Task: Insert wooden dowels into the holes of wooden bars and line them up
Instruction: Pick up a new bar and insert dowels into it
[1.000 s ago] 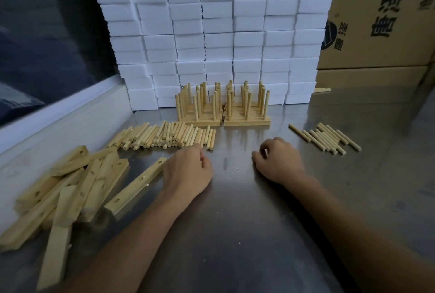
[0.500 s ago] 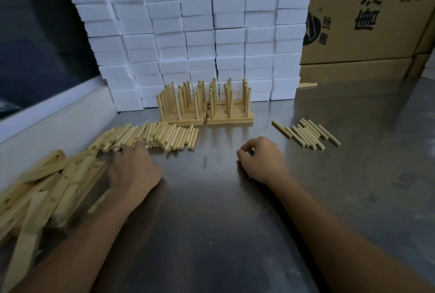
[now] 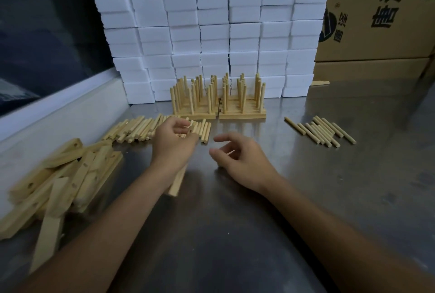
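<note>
Nearest me, both forearms reach in from the bottom edge over the metal table (image 3: 235, 233). On the near left I see the heap of wooden bars (image 3: 58, 182), lying loose and crossed over one another, several showing drilled holes. My left hand (image 3: 173, 145) is raised over the table's middle with a single bar (image 3: 177, 183) under it; the bar's near end sticks out below the wrist and its far end shows between thumb and fingers, which curl round it, so I read that hand as gripping the bar. My right hand (image 3: 242, 158) hovers just to the right of it, apart from it, fingers loosely bent and spread, holding nothing that I can see. Just beyond the left hand lies the long row of loose dowels (image 3: 141, 127), side by side, running off to the left. Well to the right, a smaller batch of dowels (image 3: 322, 131) lies fanned on the table. Farther back, in the middle, stand the finished bars with dowels (image 3: 219, 99), two blocks touching side by side, their pegs upright. Behind them rises a wall of stacked white foam blocks (image 3: 211, 21), and at the far right a cardboard box (image 3: 381, 10) with dark printed characters. At far left, a dark window (image 3: 42, 28) above a pale ledge.
</note>
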Available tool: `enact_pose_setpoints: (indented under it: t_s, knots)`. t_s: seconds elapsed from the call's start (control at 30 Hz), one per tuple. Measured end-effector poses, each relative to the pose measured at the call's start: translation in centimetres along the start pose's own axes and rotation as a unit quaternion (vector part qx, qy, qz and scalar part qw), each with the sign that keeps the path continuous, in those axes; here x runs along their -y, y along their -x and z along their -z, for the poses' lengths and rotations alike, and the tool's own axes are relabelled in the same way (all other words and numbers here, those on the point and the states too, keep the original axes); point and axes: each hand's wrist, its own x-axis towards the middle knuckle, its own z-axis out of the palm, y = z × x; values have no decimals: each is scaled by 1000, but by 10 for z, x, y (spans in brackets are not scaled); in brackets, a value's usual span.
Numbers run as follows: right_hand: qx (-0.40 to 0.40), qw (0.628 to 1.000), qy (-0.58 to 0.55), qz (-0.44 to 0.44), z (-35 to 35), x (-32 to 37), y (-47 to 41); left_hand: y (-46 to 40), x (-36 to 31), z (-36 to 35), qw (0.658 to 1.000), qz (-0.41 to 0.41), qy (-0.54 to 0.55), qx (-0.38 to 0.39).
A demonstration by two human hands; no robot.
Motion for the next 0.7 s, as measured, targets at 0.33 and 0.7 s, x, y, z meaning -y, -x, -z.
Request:
enact_pose_setpoints:
  t_s: [0.33, 0.7]
  knots:
    - [18, 994, -102, -18, -17, 8, 6, 13, 2, -11, 955, 212, 199, 52]
    - [-26, 1000, 11, -4, -13, 2, 3, 4, 10, -6, 929, 210, 295, 70]
